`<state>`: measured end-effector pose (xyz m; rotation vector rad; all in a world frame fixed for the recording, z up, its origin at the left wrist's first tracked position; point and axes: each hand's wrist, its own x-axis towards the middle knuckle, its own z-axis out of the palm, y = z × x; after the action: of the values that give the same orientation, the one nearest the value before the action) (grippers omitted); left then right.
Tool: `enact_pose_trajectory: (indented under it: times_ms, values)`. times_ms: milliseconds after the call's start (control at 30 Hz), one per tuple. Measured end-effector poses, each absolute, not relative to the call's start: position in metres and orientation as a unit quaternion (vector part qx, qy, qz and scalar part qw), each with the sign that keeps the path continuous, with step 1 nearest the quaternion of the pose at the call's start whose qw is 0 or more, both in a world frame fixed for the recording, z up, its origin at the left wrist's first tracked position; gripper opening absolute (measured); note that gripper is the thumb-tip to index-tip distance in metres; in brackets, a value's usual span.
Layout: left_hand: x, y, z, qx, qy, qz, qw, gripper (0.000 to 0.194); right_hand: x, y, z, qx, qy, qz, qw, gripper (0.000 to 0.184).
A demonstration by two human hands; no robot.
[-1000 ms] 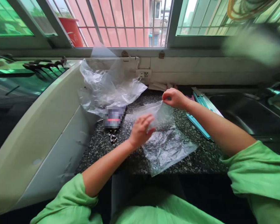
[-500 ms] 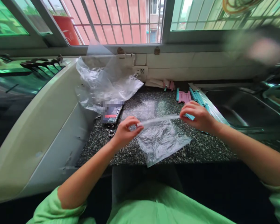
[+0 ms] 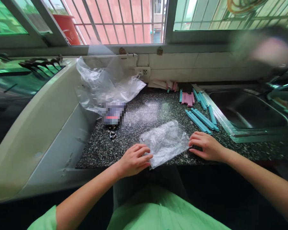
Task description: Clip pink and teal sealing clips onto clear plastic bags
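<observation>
A clear, crinkled plastic bag (image 3: pixel 166 140) lies on the speckled counter close to its front edge, folded over on itself. At its lower left side, my left hand (image 3: pixel 135 159) grips the edge with curled fingers. My right hand (image 3: pixel 206 147) pinches the right corner between thumb and fingers. Just beyond the right hand are several long turquoise plastic clips (image 3: pixel 198 121). A shorter group of pink clips (image 3: pixel 187 99) rests farther back.
A large clear plastic sheet (image 3: pixel 105 86) is heaped at the back left. In front of it lies a phone (image 3: pixel 113 114) with a beaded strap (image 3: pixel 112 132). On the right is a metal sink (image 3: pixel 249 108); a pale appliance (image 3: pixel 36 127) borders the counter's left side.
Both hands have come down and nearer to me. The bag's upper edge, stretched between them before, now lies folded down on the counter.
</observation>
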<state>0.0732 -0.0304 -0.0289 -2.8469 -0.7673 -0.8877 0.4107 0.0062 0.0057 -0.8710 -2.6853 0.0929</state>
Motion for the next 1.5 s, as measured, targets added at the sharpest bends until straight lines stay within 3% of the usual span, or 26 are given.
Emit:
enact_pose_trajectory:
  times_ms: [67,200,433,667,800,967,1233,1367,1500]
  values:
    - [0.07,-0.026,-0.023,-0.913,-0.247,-0.323,0.021,0.023,0.41,0.013,0.012,-0.328,-0.924,0.043,0.192,0.011]
    - [0.079,0.002,-0.009,-0.872,-0.327,-0.361,0.041,0.015,0.385,0.045,0.013,-0.376,-0.888,0.011,0.264,0.013]
    - [0.076,0.024,-0.028,-0.891,-0.385,-0.237,-0.035,0.017,0.358,0.081,-0.022,-0.391,-0.904,-0.047,0.17,0.016]
    - [0.039,-0.015,-0.035,-0.877,-0.385,-0.285,-0.04,0.033,0.368,0.019,-0.009,-0.335,-0.896,-0.102,0.271,0.019]
    - [0.048,-0.022,-0.034,-0.92,-0.29,-0.259,0.037,0.041,0.331,-0.031,-0.017,-0.243,-0.926,-0.147,0.25,0.032]
    - [0.06,-0.023,-0.035,-0.931,-0.251,-0.257,0.069,0.052,0.288,-0.05,-0.041,-0.273,-0.909,-0.17,0.264,0.02]
    - [0.058,-0.026,-0.036,-0.923,-0.255,-0.278,0.07,0.056,0.281,-0.045,-0.032,-0.269,-0.913,-0.127,0.278,0.021]
    - [0.063,-0.02,-0.036,-0.898,-0.296,-0.312,0.095,0.052,0.299,-0.039,-0.015,-0.243,-0.903,-0.119,0.334,0.012]
    - [0.074,-0.006,-0.033,-0.876,-0.334,-0.32,0.134,0.026,0.319,-0.039,-0.007,-0.189,-0.897,-0.103,0.385,0.015]
